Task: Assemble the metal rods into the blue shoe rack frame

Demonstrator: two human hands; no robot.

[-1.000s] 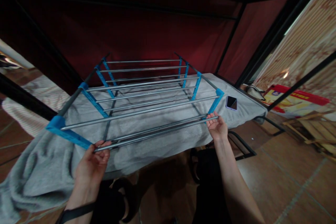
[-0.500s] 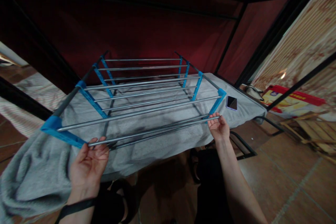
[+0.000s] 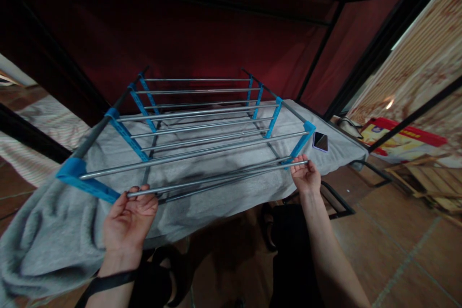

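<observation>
A rack of grey metal tubes [image 3: 195,155] with blue plastic brackets [image 3: 130,138] lies on its side on a grey blanket [image 3: 212,214]. My left hand [image 3: 132,214] is closed around the left end of a loose-looking metal tube [image 3: 209,180], close to the lower front-left bracket. At the tube's other end, my right hand [image 3: 305,175] pinches it between thumb and fingers, just in front of the lower right bracket [image 3: 299,147]. Another thin tube lies behind and below the held one on the blanket. Whether the held tube's left end touches the bracket, I cannot tell.
A phone [image 3: 320,142] rests on the blanket right of the rack. Dark bed-frame posts [image 3: 321,57] and a red backing [image 3: 202,48] enclose the space. A red and yellow box [image 3: 400,137] and folded wooden slats [image 3: 426,183] stand on the tiled floor at right.
Both hands have shifted slightly right with the held tube, and its left end has moved a little along the lower left bracket. The rack stays nearly in place.
</observation>
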